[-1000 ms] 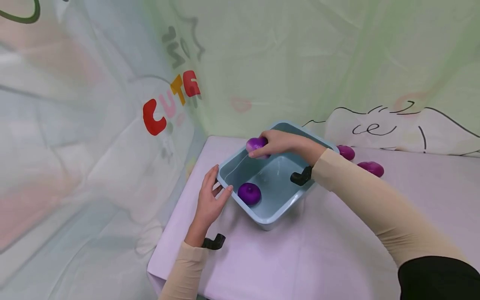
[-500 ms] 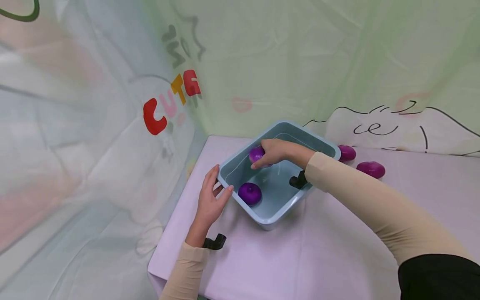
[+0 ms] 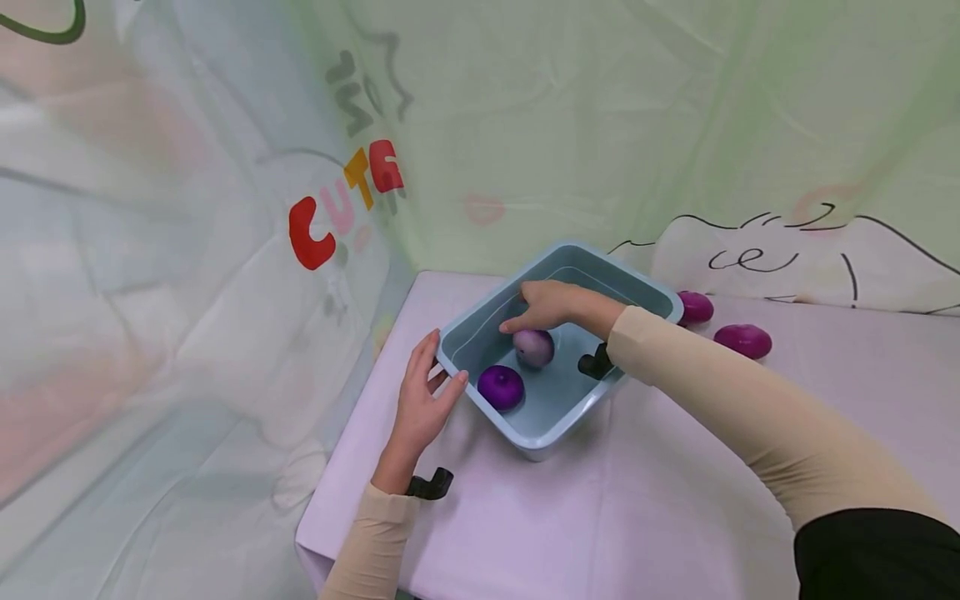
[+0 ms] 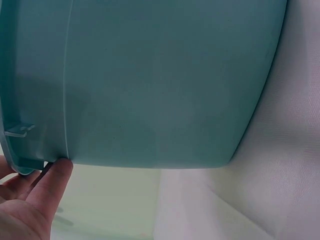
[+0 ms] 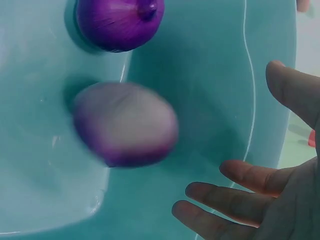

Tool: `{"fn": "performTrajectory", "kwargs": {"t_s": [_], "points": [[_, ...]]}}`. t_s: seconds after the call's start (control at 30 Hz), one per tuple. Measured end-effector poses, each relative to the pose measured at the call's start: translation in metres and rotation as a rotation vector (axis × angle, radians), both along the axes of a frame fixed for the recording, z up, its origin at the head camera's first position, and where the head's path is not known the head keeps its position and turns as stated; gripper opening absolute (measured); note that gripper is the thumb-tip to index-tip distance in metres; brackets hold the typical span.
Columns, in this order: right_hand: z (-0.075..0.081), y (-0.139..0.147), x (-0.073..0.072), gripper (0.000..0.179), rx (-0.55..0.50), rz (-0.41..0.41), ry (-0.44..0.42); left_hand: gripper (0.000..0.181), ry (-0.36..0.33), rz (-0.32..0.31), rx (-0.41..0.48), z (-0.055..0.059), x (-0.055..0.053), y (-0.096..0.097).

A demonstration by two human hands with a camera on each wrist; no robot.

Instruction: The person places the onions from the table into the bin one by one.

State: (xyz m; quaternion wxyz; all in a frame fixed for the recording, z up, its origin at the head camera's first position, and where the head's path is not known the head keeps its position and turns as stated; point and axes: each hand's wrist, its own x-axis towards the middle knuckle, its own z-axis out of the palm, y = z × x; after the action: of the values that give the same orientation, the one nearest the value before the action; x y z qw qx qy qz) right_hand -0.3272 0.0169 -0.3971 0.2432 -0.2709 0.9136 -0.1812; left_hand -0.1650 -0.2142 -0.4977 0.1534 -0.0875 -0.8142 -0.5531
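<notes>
In the head view my left hand (image 3: 424,402) holds the left corner of a blue plastic bin (image 3: 558,433), thumb at the near rim. The left wrist view shows its fingers (image 4: 51,187) against the bin's outer wall, under the rim. Inside the bin, my right hand (image 3: 551,304) has its fingers spread and holds nothing. Just off its fingertips is a pale purple onion (image 3: 534,348), blurred in the right wrist view. A darker purple onion (image 3: 501,387) sits at the bin's left end, its stem showing in the right wrist view.
Two magenta oval, onion-like things (image 3: 742,341) lie on the lilac tablecloth (image 3: 675,500), right of the bin, one close by its right corner. Printed cloth (image 3: 525,125) hangs behind and to the left. The table's left edge runs near my left arm.
My right hand lowered the pale purple onion into the bin and let it go; the onion has dropped away from the fingers. My left hand has stayed at the bin's corner.
</notes>
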Motion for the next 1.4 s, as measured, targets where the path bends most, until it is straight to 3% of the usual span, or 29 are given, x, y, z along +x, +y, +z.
{"fn": "performTrajectory", "kwargs": {"t_s": [0.23, 0.4, 0.57, 0.73, 0.97, 1.13, 1.4], "points": [[0.011, 0.009, -0.003, 0.085, -0.038, 0.016, 0.021, 0.078, -0.010, 0.000, -0.005, -0.001, 0.000, 0.004], [0.028, 0.025, 0.003, 0.079, -0.143, 0.010, 0.045, 0.077, -0.014, -0.004, 0.000, 0.000, 0.001, 0.006], [0.051, 0.060, 0.021, 0.069, -0.250, -0.006, 0.101, 0.078, -0.002, -0.010, 0.005, 0.003, -0.002, 0.006], [0.064, 0.098, 0.048, 0.066, -0.297, 0.060, 0.192, 0.079, -0.005, -0.017, 0.004, 0.003, -0.002, 0.006], [0.071, 0.146, 0.083, 0.077, -0.194, 0.059, 0.344, 0.078, -0.013, -0.004, -0.006, 0.005, -0.003, 0.005], [0.062, 0.175, 0.102, 0.096, -0.115, -0.011, 0.378, 0.077, 0.005, -0.008, 0.012, 0.002, -0.003, 0.004], [0.026, 0.213, 0.117, 0.111, -0.083, -0.145, 0.408, 0.077, 0.010, 0.003, 0.025, 0.002, 0.001, 0.003]]}}
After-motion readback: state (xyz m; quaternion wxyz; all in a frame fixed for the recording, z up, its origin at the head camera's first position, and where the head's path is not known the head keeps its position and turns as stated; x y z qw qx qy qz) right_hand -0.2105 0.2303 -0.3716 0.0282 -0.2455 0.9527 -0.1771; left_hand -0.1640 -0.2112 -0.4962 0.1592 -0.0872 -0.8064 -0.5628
